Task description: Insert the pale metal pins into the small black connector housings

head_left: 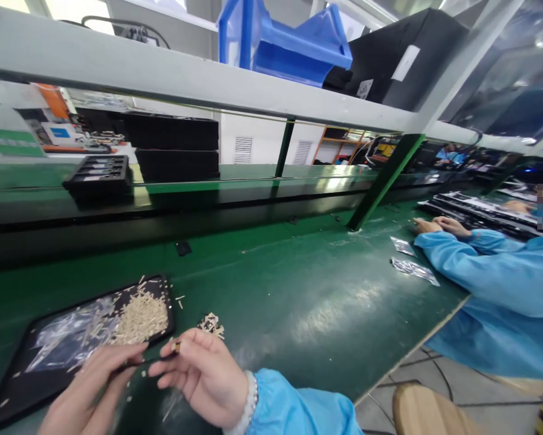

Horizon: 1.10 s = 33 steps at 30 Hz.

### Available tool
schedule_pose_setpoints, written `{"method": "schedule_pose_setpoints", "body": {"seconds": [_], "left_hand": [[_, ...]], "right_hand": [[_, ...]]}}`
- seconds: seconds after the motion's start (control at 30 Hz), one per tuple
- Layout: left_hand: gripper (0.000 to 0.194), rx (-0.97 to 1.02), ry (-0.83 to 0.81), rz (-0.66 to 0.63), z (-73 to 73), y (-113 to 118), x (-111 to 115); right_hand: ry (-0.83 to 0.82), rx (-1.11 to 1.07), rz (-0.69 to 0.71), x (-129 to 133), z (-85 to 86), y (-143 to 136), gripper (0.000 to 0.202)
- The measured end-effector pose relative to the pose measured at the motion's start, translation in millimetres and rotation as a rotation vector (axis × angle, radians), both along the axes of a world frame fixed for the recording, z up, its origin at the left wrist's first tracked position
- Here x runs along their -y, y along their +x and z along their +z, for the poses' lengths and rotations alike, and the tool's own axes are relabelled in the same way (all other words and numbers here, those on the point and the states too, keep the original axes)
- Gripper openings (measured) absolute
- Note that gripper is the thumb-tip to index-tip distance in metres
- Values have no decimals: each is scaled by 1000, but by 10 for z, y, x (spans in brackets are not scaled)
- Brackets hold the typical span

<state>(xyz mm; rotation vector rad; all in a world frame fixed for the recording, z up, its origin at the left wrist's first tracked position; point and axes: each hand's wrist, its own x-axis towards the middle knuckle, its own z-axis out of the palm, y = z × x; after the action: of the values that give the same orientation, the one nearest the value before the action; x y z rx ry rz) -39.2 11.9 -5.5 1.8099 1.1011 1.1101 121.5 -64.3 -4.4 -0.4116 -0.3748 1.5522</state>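
Near the front edge of the green bench, my left hand (94, 386) is closed around one end of a thin dark strip (150, 360), whose kind I cannot make out. My right hand (205, 374) pinches a small brownish piece (176, 346) between thumb and fingertips, at the strip's other end. Behind my left hand lies a black tray (15, 386) holding a heap of small beige sticks (142, 317) and a clear plastic bag (72, 332). Just beyond my right hand is a little pile of beige and black pieces (211, 324).
A co-worker in blue sleeves (489, 260) sits at the right, beside silver packets (414, 270). A green post (384, 181) rises from the bench to an overhead shelf (162, 72) bearing a blue bin (294, 57). Black boxes (176, 148) stand on the back ledge.
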Motion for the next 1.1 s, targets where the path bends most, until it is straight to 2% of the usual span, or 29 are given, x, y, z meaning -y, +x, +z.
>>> {"method": "schedule_pose_setpoints", "body": {"seconds": [0.07,0.13,0.2,0.27,0.33,0.4,0.53,0.7,0.87,1.1], "left_hand": [[35,158,-241,50,-36,134,69],[47,389,-553,9,-17,273,127],[43,617,-837,-131,13,404,204],[29,811,-985,-221,22,511,280],[16,1028,-996,-298,4,574,319],[15,1209,-982,-329,-24,585,318],[12,1373,-1038,-356,-58,543,301],[16,1437,-1073,-394,-61,548,345],[23,1420,-1078,-399,-70,553,362],[21,1384,-1052,-408,-56,552,376]], "right_hand": [[-33,-31,-11,25,17,-15,30],[-55,-37,12,46,33,-12,31],[-74,-4,31,72,46,10,31],[-111,91,32,102,55,52,32],[-150,234,0,125,55,104,30],[-160,404,-71,140,36,145,30],[-165,670,-42,179,-55,118,30],[-177,837,25,226,-151,10,33],[-178,860,20,217,-181,9,33],[-167,866,35,210,-187,11,31]]}}
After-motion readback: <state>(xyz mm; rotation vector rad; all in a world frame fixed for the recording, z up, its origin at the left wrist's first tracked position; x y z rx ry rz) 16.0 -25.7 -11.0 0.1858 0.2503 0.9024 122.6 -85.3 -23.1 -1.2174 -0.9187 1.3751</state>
